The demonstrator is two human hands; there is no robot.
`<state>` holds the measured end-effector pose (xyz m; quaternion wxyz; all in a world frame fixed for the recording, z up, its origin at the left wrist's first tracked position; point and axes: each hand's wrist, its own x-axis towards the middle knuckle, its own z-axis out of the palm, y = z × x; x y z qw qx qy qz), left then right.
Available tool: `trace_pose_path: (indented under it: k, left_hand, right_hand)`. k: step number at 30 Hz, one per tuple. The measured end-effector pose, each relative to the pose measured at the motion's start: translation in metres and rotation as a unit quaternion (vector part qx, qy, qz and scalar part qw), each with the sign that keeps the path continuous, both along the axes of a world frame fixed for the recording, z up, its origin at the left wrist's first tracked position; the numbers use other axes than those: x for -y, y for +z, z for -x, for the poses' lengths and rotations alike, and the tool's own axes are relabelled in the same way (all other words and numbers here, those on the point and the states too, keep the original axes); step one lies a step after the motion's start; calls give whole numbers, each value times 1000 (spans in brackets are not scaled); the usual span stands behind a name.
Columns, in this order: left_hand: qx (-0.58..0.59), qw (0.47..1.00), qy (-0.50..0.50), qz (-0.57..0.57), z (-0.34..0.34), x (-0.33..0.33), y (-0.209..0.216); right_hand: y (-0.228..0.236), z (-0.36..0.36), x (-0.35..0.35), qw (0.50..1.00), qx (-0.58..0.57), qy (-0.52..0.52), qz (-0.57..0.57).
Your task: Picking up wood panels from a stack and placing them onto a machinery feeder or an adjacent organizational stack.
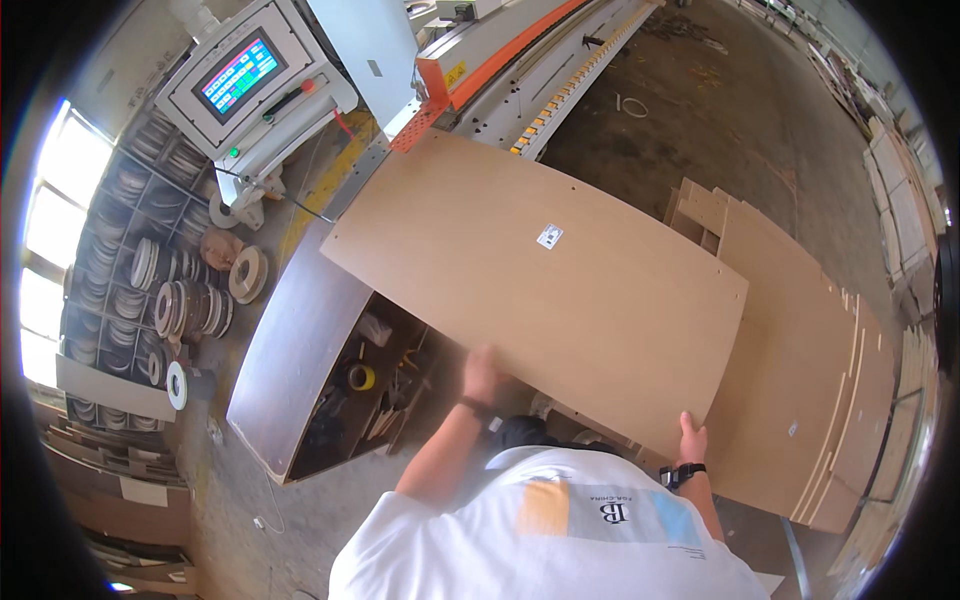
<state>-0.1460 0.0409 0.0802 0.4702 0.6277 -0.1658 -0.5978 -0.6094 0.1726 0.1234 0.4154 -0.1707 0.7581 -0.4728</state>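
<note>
Here, the labelled parts as seen from the head camera:

Panel: a large, pale brown board (540, 290) held nearly flat in front of the person; a small white label sits near its middle.
Long axis: runs from the near right, at the hands, away to the upper left, where the far end lies close to the machine's infeed.
Left hand: the left hand (481, 373) grips the near long edge, fingers closed over the board's top face, thumb hidden beneath.
Right hand: the right hand (692, 440) clasps the near right corner, fingers wrapped on the edge; a dark wristwatch (684, 472) sits just below it.
Nearer hand: the left hand lies closer to the machine; the right carries the trailing corner.
Direction: the board extends forward and leftward from both hands.
Machine: an edge-banding machine (520, 70), white with an orange strip, and its control screen (240, 75) at upper left.
Stack: further boards (810, 370) piled at the right, partly under the held panel.
Cabinet: an open cabinet (330, 380) of small tools below left.
Rolls: edging tape rolls (190, 305) shelved by the window.
</note>
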Motion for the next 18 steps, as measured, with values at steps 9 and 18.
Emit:
trace_pose_path:
  k: [9, 18]
  left_hand:
    - [-3, 999, -47, -4, 27, 73, 8]
    - [-14, 999, -41, 21, 72, 152, 17]
  right_hand:
    - [1, 32, 70, 997, -62, 17, -47]
    - [-21, 89, 133, 997, -57, 6, -44]
